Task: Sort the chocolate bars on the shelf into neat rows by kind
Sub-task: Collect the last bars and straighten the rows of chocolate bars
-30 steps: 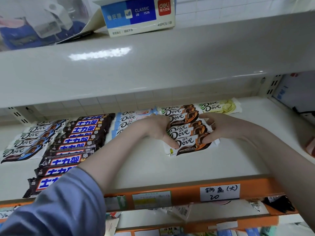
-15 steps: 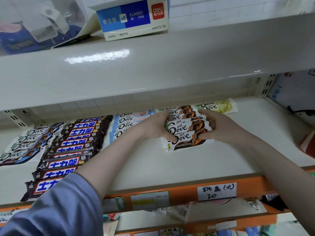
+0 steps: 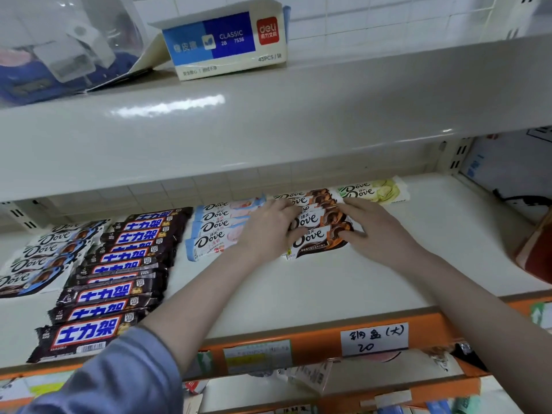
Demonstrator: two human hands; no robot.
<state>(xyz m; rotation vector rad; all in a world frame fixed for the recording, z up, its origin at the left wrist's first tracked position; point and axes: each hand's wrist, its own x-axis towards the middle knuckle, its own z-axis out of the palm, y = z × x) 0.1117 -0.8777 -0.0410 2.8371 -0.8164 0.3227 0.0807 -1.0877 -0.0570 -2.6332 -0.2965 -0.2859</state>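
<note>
Orange shelf edge (image 3: 313, 339), blue sleeve (image 3: 119, 380)

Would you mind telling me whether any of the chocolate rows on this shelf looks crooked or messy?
The brown Dove bars between the left hand and right hand are fanned and slanted. The dark bars overlap unevenly. Nothing looks spilled or damaged.
</note>
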